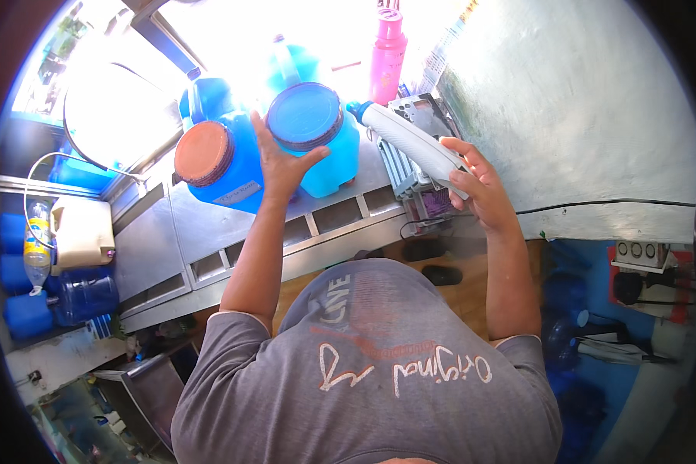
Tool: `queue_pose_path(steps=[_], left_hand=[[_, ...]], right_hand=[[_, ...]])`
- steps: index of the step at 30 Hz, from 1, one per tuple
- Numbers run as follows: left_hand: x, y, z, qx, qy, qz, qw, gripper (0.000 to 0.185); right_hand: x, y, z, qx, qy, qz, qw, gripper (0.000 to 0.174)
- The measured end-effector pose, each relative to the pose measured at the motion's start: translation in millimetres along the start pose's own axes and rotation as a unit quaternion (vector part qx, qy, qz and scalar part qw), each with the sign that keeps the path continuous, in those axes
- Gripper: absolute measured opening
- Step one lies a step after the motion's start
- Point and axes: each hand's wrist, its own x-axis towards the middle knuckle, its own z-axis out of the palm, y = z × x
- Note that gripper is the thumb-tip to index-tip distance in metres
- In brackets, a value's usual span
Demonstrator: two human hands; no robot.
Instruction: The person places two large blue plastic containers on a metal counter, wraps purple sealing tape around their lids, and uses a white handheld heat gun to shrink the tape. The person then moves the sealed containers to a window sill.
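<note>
My right hand (480, 182) grips one end of a white cylindrical handheld tool (412, 142). Its blue tip points left, at the side of a light-blue plastic water container (332, 168) with a blue screw cap (304, 115). My left hand (284, 165) is spread, thumb and fingers apart, close to the near left side of that cap; whether it touches is unclear. On its left stands a darker blue plastic container (248, 165) with an orange cap (202, 152) and a handwritten label.
The containers stand on a metal counter (145, 232) with slots along its front. Behind them are more blue containers (209, 95) and a pink bottle (387, 64). A metal-cased device (406, 165) sits beside the wall at right. A black cable (603, 203) crosses the wall near an outlet box (638, 250).
</note>
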Motion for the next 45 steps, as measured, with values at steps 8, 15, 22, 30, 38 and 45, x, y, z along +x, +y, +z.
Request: queue_pose_path(steps=[8,15,22,30,38,45], left_hand=[[1.8,18.7,6.2,0.067,0.034,-0.056,0.996,0.154],[0.6,7.1,6.1,0.089,0.030,0.001,0.996,0.150],[0.3,-6.0,10.3,0.140,0.076,0.094,0.983,0.143],[-0.2,-4.0,7.0,0.176,0.075,0.096,0.977,0.143],[0.9,-10.5,6.5,0.146,0.081,0.111,0.980,0.140],[-2.1,-6.0,6.3,0.144,0.072,0.101,0.982,0.141]], right_hand=[[-27.0,-5.9,21.8,-0.028,0.042,0.011,0.999,0.060],[-41.4,-10.3,33.7,-0.018,0.054,-0.014,0.998,0.056],[-41.9,-12.6,42.7,-0.029,0.058,-0.014,0.998,0.059],[-43.5,-9.7,41.6,-0.052,0.028,-0.013,0.998,0.060],[-45.6,-12.2,45.0,-0.070,0.017,-0.002,0.997,0.061],[-44.3,-22.0,53.6,-0.093,0.007,-0.002,0.996,0.057]])
